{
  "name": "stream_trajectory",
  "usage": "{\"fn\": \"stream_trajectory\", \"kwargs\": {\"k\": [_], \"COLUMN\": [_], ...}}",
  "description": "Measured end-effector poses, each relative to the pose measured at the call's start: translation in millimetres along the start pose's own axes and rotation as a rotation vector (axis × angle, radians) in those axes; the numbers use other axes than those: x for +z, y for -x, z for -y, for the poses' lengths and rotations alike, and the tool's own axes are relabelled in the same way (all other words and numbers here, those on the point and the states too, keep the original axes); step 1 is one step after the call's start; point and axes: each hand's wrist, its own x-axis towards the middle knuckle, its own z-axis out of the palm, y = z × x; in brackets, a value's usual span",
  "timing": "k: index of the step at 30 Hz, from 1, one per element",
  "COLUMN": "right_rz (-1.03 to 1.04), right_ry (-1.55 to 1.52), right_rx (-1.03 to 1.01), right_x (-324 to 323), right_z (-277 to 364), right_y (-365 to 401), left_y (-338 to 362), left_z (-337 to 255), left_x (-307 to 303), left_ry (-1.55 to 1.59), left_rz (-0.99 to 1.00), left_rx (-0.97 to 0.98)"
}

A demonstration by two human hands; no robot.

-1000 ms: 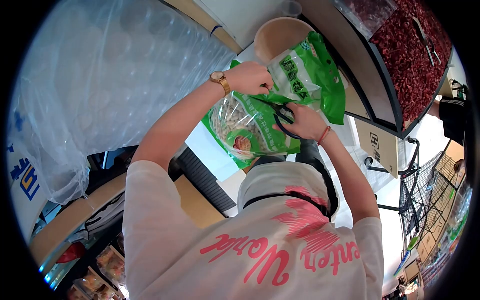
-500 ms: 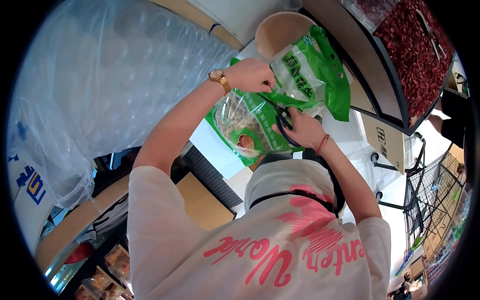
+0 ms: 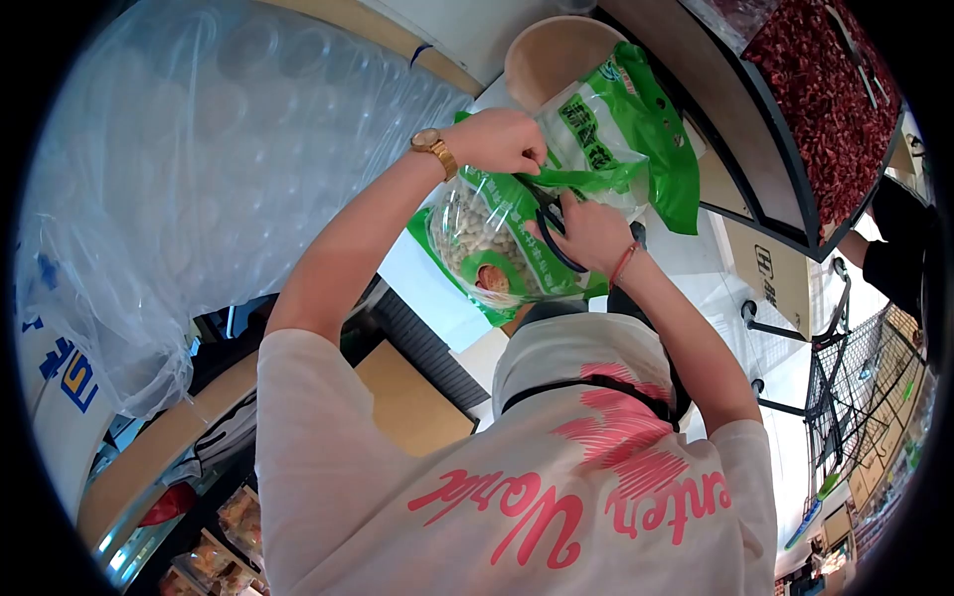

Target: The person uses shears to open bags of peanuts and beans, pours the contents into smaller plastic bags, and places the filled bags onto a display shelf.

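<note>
My left hand, with a gold watch at its wrist, is closed on the top edge of a green and clear plastic bag. Pale, peanut-like pieces fill this bag. My right hand, with a red cord at the wrist, grips dark-handled scissors. Their blades point up toward my left hand and lie at the bag's edge; their tips are hard to see. Behind the hands lies another green and clear bag with dark green printing, touching the first.
A pinkish bowl stands behind the bags. Plastic-wrapped clear containers fill the left. At the right are a bin of dark red pieces, a carton, a black wire cart and another person's dark sleeve.
My right hand has moved slightly up and left with the scissors, whose handles now sit closer to my left hand. The other person's arm at the right edge has shifted a little.
</note>
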Motion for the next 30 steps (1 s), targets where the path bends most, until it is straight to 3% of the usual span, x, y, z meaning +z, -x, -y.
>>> {"fn": "stream_trajectory", "kwargs": {"k": [10,12,14,17,19,22,24,25,27,30], "right_rz": [-0.011,-0.088,-0.086,-0.068,-0.079,-0.034,-0.001,0.044,0.063,0.044], "right_ry": [0.035,0.039,0.032,0.049,0.068,0.072,0.078,0.081,0.079,0.094], "right_rx": [-0.002,-0.075,-0.076,-0.086,-0.083,-0.037,-0.033,-0.035,-0.041,-0.074], "right_x": [4,10,12,0,-7,-6,-15,-18,-20,-17], "right_z": [4,2,0,-3,-6,-13,-11,-9,-9,-10], "right_y": [-21,-34,-38,-28,-24,-19,-16,-15,-15,-17], "left_y": [-3,-9,-26,-33,-20,-1,14,20,27,27], "left_z": [-12,-25,-33,-37,-29,-4,-1,2,5,7], "left_x": [-13,-30,-61,-98,-107,-90,-71,-64,-53,-36], "left_ry": [0.011,0.413,0.376,0.423,0.473,0.253,-0.103,-0.104,-0.283,-0.330], "left_rz": [0.014,-0.312,-0.441,-0.473,-0.433,-0.515,-0.373,-0.371,-0.184,-0.169], "left_rx": [-0.062,-0.041,-0.017,0.084,0.049,-0.029,-0.311,-0.308,-0.205,-0.091]}}
